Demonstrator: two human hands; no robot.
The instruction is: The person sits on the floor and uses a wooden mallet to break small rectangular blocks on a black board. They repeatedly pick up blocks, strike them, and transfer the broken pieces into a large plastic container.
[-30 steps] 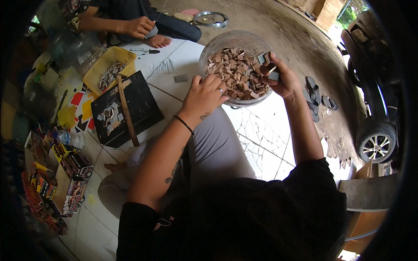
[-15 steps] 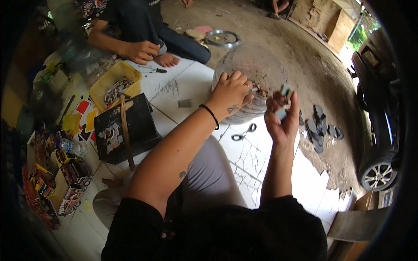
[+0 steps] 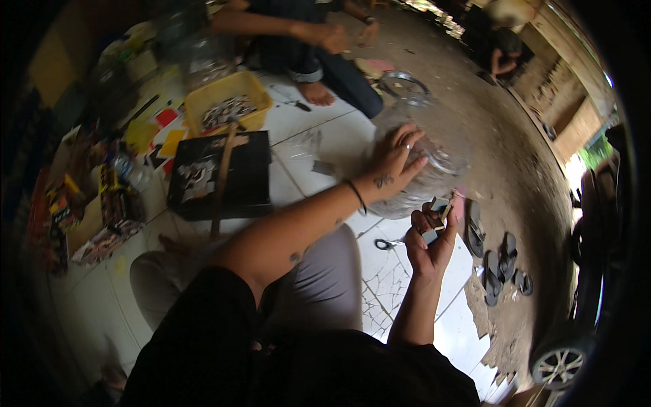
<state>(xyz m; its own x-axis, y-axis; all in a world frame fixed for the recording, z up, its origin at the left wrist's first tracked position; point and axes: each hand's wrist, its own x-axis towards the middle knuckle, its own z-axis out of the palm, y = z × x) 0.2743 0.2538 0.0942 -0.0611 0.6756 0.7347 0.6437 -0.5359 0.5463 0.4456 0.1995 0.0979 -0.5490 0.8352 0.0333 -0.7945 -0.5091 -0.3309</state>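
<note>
My left hand (image 3: 397, 163) lies with spread fingers on the side of a large, round, see-through plastic container (image 3: 449, 150), whose contents look brownish and blurred. Close by on the right, my right hand (image 3: 432, 244) is raised with its fingers curled round several small flat grey-green pieces (image 3: 430, 236). Behind that hand, dark-handled scissors (image 3: 384, 244) rest on the white tiles. To the left stands a black box (image 3: 249, 178) with grey chips (image 3: 198, 182) on top, and a hammer (image 3: 223, 178) leans across it.
A yellow tub (image 3: 260, 121) of small pieces stands behind the box. Toy trucks (image 3: 112, 210) and a plastic bottle (image 3: 129, 169) crowd the left. Another person (image 3: 319, 41) sits opposite. Sandals (image 3: 498, 268) and a car wheel (image 3: 559, 366) are on the right.
The view has swung, shifting the surroundings. My left hand has opened from curled to spread fingers on the container. My right hand still grips the pieces. The other person's hand has lifted.
</note>
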